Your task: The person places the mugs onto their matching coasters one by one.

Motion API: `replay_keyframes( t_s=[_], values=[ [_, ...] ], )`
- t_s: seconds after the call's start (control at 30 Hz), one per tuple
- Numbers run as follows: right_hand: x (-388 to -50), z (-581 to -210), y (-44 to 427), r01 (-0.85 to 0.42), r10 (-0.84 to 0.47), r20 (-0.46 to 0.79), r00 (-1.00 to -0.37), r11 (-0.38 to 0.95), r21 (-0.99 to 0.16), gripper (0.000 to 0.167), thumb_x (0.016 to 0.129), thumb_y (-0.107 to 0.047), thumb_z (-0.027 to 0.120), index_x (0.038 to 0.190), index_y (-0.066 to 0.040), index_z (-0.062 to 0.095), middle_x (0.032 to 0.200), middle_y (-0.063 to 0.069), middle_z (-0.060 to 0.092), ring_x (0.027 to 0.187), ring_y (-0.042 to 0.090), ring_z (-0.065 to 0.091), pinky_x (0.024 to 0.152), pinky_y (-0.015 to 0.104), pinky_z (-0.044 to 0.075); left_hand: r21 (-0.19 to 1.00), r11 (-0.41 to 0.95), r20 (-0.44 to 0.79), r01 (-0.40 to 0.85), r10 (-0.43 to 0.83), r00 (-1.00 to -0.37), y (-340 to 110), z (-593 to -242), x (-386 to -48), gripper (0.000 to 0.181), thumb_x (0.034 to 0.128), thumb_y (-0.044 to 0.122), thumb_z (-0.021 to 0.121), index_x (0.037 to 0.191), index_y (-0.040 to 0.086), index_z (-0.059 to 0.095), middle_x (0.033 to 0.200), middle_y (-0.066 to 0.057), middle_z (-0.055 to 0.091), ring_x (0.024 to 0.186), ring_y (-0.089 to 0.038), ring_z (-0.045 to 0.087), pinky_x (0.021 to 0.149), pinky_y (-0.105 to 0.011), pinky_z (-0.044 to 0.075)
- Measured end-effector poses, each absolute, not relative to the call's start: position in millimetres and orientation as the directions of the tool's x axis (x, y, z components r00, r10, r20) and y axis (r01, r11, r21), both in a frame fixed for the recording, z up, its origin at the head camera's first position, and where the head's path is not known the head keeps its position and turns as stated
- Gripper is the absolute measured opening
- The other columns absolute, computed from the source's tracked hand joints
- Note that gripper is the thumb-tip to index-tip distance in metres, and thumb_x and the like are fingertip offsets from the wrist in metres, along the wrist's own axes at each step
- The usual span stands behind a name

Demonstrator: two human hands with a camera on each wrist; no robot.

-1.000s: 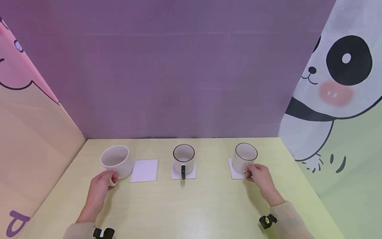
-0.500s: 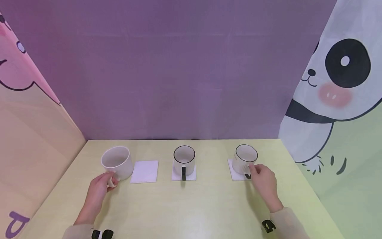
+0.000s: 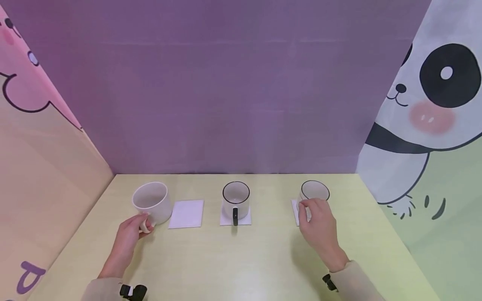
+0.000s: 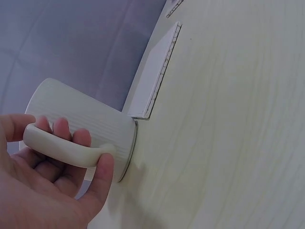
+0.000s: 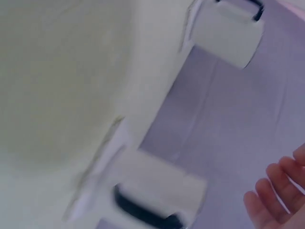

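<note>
At the left of the table, my left hand [image 3: 127, 237] grips the handle of a plain white mug [image 3: 161, 208]. In the left wrist view the fingers [image 4: 62, 128] pass through the loop of the pale handle [image 4: 62, 147], and the mug stands on the tabletop beside a square white coaster [image 3: 186, 214]. My right hand [image 3: 320, 228] is in front of the right-hand black-rimmed mug [image 3: 314, 190] and partly hides it. That mug stands on a white coaster [image 3: 296, 215]. In the right wrist view its black handle [image 5: 143, 210] is apart from my loosely bent fingers [image 5: 274, 195].
Another black-rimmed white mug [image 3: 236, 205] stands on a coaster [image 3: 246, 220] mid-table, its black handle towards me. A purple backdrop [image 3: 233, 92] rises behind the pale wooden table [image 3: 226, 259]. Printed cloth panels stand on both sides, with a panda [image 3: 433, 96] on the right.
My right hand has let go of the right mug's black handle and has risen off it, shifting slightly left. My left hand keeps hold of the plain mug's handle. The head view has shifted slightly.
</note>
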State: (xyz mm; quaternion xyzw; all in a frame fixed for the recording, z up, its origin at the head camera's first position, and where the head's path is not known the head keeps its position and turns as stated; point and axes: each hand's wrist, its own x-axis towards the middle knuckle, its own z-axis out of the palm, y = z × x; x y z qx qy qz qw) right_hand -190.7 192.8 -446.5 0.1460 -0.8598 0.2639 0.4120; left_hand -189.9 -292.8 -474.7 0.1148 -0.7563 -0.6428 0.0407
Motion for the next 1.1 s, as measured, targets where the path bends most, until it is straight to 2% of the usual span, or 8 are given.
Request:
replay_keyframes(
  t_s=[0.13, 0.3, 0.47, 0.73, 1.1],
  values=[
    [-192, -440, 174, -0.591, -0.108, 0.847, -0.521, 0.761, -0.267, 0.006, 0.083, 0.001, 0.069, 0.088, -0.003, 0.07, 0.088, 0.009, 0.067, 0.085, 0.03, 0.062, 0.062, 0.043, 0.054, 0.984, 0.128, -0.094, -0.125, -0.223, -0.97, -292, -475, -191, 0.037, 0.1089, 0.021, 0.046, 0.084, 0.004, 0.067, 0.076, 0.005, 0.06, 0.08, -0.008, 0.059, 0.076, -0.023, 0.054],
    [-192, -432, 153, -0.685, -0.148, 0.869, -0.473, 0.682, -0.257, 0.006, 0.085, -0.002, 0.066, 0.089, -0.004, 0.07, 0.089, 0.008, 0.067, 0.085, 0.026, 0.063, 0.071, 0.038, 0.053, 0.984, 0.143, -0.077, -0.103, -0.178, -0.981, -291, -475, -191, 0.039, 0.1095, 0.025, 0.045, 0.087, 0.0, 0.064, 0.08, 0.003, 0.059, 0.085, -0.01, 0.058, 0.079, -0.023, 0.054],
    [-195, -428, 131, -0.733, -0.187, 0.857, -0.481, 0.622, -0.276, 0.007, 0.089, -0.005, 0.065, 0.093, -0.004, 0.07, 0.092, 0.006, 0.067, 0.088, 0.024, 0.063, 0.073, 0.035, 0.055, 0.983, 0.142, -0.089, -0.113, -0.167, -0.982, -293, -474, -190, 0.04, 0.1096, 0.027, 0.045, 0.087, 0.001, 0.065, 0.08, 0.004, 0.058, 0.087, -0.01, 0.057, 0.079, -0.023, 0.054],
    [-200, -420, 95, -0.802, -0.221, 0.844, -0.489, 0.495, -0.335, 0.009, 0.088, -0.003, 0.068, 0.097, -0.002, 0.071, 0.098, 0.006, 0.067, 0.09, 0.02, 0.064, 0.08, 0.03, 0.055, 0.987, 0.121, -0.087, -0.109, -0.174, -0.981, -296, -472, -188, 0.038, 0.1095, 0.027, 0.045, 0.088, 0.002, 0.066, 0.079, 0.005, 0.059, 0.084, -0.009, 0.058, 0.079, -0.022, 0.054],
    [-206, -414, 50, -0.794, -0.213, 0.816, -0.537, 0.455, -0.404, 0.011, 0.088, -0.004, 0.072, 0.098, -0.002, 0.07, 0.101, 0.005, 0.067, 0.094, 0.02, 0.064, 0.082, 0.031, 0.056, 0.985, 0.105, -0.115, -0.137, -0.191, -0.975, -295, -473, -188, 0.037, 0.1095, 0.023, 0.044, 0.087, 0.004, 0.065, 0.078, 0.004, 0.059, 0.082, -0.01, 0.059, 0.079, -0.024, 0.054]
  ],
)
